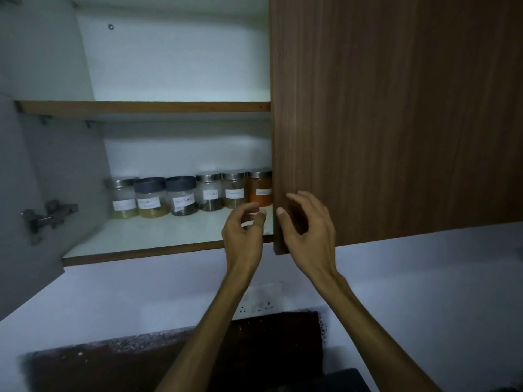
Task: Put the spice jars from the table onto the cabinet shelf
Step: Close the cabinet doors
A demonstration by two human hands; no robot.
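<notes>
Several labelled spice jars stand in a row at the back of the lower cabinet shelf (pixel 147 236). The rightmost is an orange-filled jar (pixel 259 189) with a steel lid, partly hidden by the closed right door. Left of it stand steel-lidded jars (pixel 234 190) and two dark-lidded jars (pixel 150 198). My left hand (pixel 244 232) hovers at the shelf's front right, just below the orange jar, fingers curled and apart, holding nothing. My right hand (pixel 307 224) is raised in front of the right door's lower left corner, fingers spread and empty.
The closed brown wooden door (pixel 396 117) covers the cabinet's right half. The left door is swung open, with its hinge (pixel 48 216) showing. The upper shelf (pixel 144 106) holds nothing visible. Below are a white wall with a socket plate (pixel 259 302) and a dark counter (pixel 175 360).
</notes>
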